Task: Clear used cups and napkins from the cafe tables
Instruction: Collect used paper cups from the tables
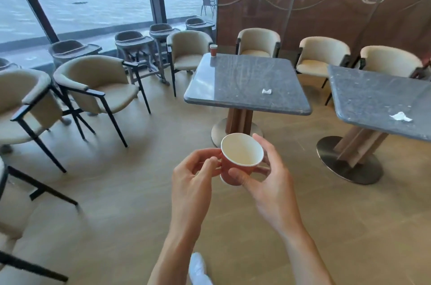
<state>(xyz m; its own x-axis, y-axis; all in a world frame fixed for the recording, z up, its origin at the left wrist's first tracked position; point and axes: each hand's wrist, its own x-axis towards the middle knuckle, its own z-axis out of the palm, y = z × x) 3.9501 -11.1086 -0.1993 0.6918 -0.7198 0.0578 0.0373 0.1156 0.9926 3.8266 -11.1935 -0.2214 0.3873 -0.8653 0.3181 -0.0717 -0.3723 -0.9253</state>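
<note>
The near table [247, 88] stands ahead of me, a little to the right. The second table [377, 98] is further right. My right hand [268, 182] grips the empty red cup [238, 161] upright, thumb curled around its side. My left hand [193, 179] pinches its rim edge. A napkin [267, 91] lies nearer my right hand; another cup [213, 50] stands on the far corner.

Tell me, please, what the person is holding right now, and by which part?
A red paper cup, empty, held by its side wall: the right hand grips it and the left hand pinches its other side.
</note>
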